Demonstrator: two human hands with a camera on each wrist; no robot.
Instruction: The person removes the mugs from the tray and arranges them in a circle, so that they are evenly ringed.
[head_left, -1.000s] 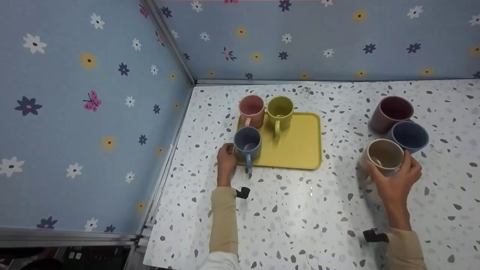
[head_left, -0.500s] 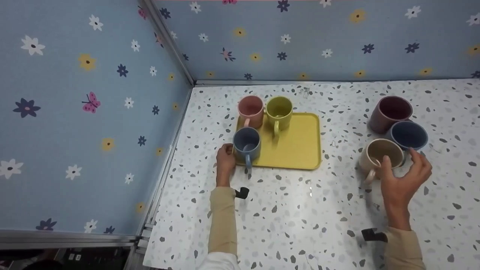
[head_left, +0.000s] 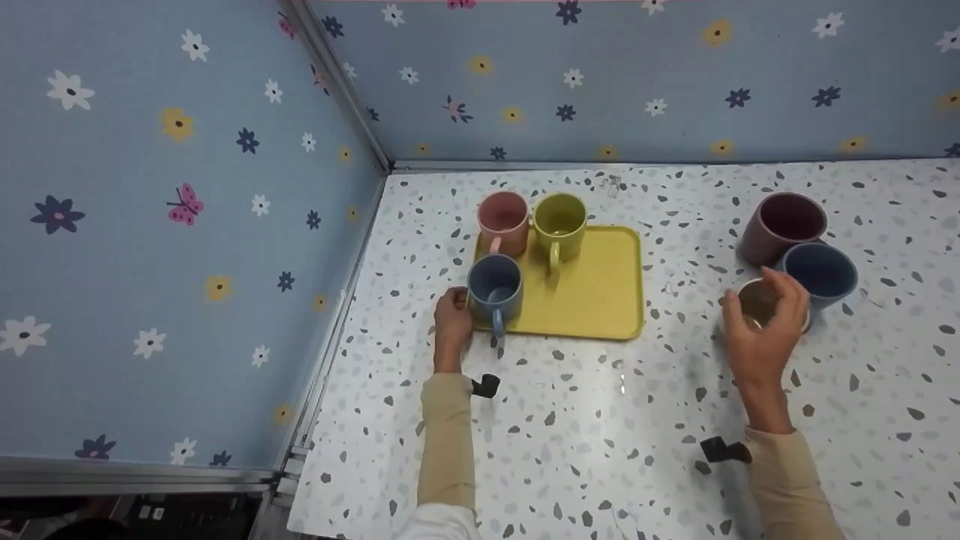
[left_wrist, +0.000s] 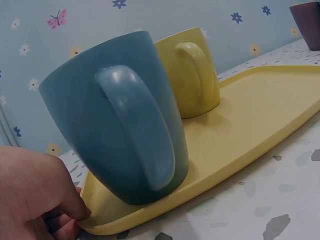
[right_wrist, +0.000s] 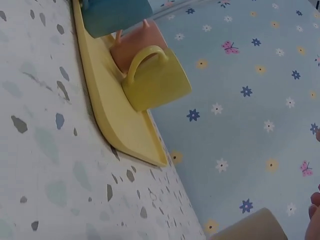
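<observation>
At the tray's front left corner, my left hand (head_left: 453,324) grips the rim of the yellow tray (head_left: 592,300) with curled fingers, beside a blue mug (head_left: 495,289). A pink mug (head_left: 503,221) and a yellow-green mug (head_left: 561,225) stand behind it on the tray. On the right, my right hand (head_left: 763,345) hovers over a beige mug (head_left: 757,304), thumb and fingers spread apart; in the right wrist view the beige mug (right_wrist: 252,229) shows only partly, clear of the fingers (right_wrist: 315,220). Its handle is hidden in the head view.
A maroon mug (head_left: 784,229) and a darker blue mug (head_left: 817,274) stand close behind the beige one. The speckled white table (head_left: 585,435) meets flowered blue panels (head_left: 637,82) at the back and left.
My right hand let its fingers come off the beige mug's side, shifted right, then moved back left and over the mug. The left hand and tray stayed put.
</observation>
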